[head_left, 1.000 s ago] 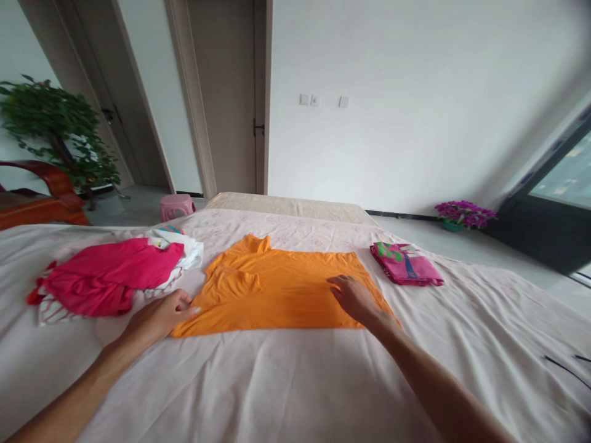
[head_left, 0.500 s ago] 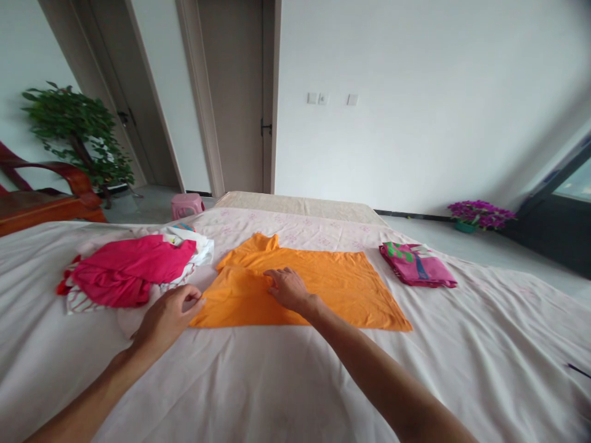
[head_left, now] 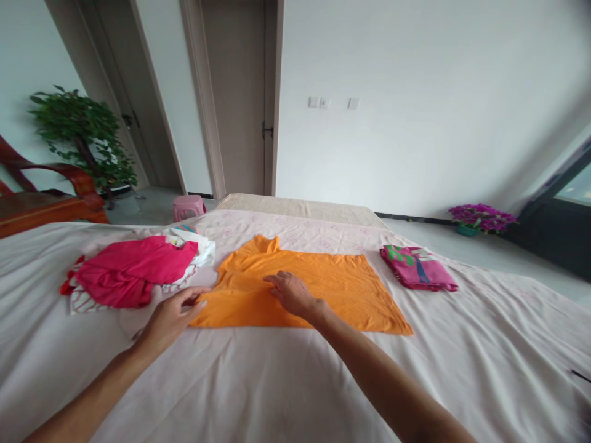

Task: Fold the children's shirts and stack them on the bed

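Two hands are working at the orange shirt, and the right hand (head_left: 292, 293) is now resting nearer its collar end than a second ago, when it was lying toward the hem. Its fingers are bending narrowly; whether they're pinching, I can't tell. The left hand (head_left: 172, 315) is keeping a narrow curl at the near left corner, its grip unclear. One orange shirt (head_left: 341, 280) is lying mid-sheet (head_left: 286, 381), between one clothes pile (head_left: 138, 264) and one folded pink garment (head_left: 427, 274). One pink stool (head_left: 188, 207) and two plants (head_left: 76, 120) are standing beyond.
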`<state>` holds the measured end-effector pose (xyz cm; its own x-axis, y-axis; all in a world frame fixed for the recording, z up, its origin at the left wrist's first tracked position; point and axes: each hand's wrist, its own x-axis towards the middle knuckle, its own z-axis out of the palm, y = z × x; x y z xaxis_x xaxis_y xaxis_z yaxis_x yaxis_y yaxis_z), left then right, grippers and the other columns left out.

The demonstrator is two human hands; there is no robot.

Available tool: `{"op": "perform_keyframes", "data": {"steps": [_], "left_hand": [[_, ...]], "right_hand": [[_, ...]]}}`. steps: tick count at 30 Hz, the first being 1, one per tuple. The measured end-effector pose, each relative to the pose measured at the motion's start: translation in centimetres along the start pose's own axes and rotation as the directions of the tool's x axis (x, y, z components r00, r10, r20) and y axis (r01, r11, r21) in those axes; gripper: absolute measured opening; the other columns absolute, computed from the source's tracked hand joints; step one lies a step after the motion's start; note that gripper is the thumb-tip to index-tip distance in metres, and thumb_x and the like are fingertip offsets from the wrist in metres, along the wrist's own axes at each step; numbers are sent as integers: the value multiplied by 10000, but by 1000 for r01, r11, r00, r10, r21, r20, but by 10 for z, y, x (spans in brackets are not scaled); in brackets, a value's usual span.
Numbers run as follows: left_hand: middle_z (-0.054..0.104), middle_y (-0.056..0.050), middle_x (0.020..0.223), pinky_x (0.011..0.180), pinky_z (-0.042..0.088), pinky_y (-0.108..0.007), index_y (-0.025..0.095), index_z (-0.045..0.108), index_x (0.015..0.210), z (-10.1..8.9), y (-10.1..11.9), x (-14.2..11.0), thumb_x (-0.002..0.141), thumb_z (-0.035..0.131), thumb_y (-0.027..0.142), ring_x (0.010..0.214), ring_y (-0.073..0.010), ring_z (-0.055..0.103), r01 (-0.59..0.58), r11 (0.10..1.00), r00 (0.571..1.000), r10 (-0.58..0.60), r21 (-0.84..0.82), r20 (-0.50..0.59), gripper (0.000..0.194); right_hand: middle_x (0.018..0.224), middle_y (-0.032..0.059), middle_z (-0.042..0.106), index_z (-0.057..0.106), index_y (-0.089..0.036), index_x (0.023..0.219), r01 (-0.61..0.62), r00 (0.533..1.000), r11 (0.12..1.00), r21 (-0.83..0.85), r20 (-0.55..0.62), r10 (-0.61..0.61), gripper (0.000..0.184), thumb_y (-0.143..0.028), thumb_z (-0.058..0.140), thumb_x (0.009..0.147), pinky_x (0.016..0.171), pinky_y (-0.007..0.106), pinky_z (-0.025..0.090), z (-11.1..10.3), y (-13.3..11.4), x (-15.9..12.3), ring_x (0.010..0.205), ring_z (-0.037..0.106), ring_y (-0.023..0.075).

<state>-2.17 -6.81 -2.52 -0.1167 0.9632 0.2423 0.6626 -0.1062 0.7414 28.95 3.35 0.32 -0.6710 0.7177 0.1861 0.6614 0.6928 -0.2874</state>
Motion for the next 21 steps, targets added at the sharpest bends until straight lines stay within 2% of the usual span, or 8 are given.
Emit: {"op": "perform_keyframes", "data": {"steps": [3,5,7,9,11,14,18,21], "left_hand": [[703,-39,1034,907,511,-323,235,646,990,-8,1,-9,844,588,440,973,-209,659,-123,988,991,127,97,-45,259],[684,-43,1081,982,475,-347,241,623,944,-13,6,-16,851,591,431,1068,-221,627,-211,970,974,219,117,-55,214],[657,-47,1168,1045,437,-369,244,595,930,-17,13,-23,858,581,433,1153,-231,590,-244,967,969,247,75,-21,202],[657,-46,1156,1020,458,-351,248,574,949,-18,19,-27,878,538,455,1116,-225,606,-193,981,980,193,-8,43,222],[667,-32,999,877,518,-308,246,553,973,-14,22,-25,898,485,483,939,-204,642,-97,993,991,102,-62,89,258],[629,-6,852,721,516,-283,230,527,1013,-2,21,-11,898,456,503,778,-182,621,16,997,999,-13,-74,39,305],[660,-29,892,789,521,-325,197,544,1023,18,8,20,822,497,509,870,-219,652,102,994,993,-104,-44,-59,374],[690,-52,909,830,521,-356,181,580,958,27,-2,41,768,494,484,914,-247,668,144,989,989,-144,-16,-18,368]], "right_hand": [[987,72,613,670,-226,1137,97,994,994,-56,-52,-100,276,-178,449,979,779,277,425,-8,-6,-16,932,555,186],[963,76,596,677,-211,1066,130,987,989,-64,-91,-136,276,-186,411,997,771,284,426,-16,-12,-28,908,537,187],[997,80,598,662,-205,1032,158,979,987,-26,-129,-160,252,-202,413,997,810,298,432,-23,-18,-40,932,532,191],[1108,91,604,636,-204,1027,200,970,979,44,-150,-191,214,-216,426,987,893,318,425,-30,-24,-48,1019,534,199],[1163,86,616,610,-206,1048,213,972,968,135,-133,-196,198,-219,425,977,938,321,414,-33,-25,-51,1061,549,198],[993,39,674,592,-212,1065,87,996,963,254,-47,-77,217,-232,393,983,824,273,442,-30,-20,-41,903,609,169],[948,20,699,634,-203,1022,-64,997,967,246,-23,72,230,-257,414,977,751,239,425,-18,-1,-8,850,619,151],[1007,23,717,664,-206,1030,-108,994,978,180,11,108,237,-274,446,967,776,244,420,-11,13,15,911,629,162]]}}
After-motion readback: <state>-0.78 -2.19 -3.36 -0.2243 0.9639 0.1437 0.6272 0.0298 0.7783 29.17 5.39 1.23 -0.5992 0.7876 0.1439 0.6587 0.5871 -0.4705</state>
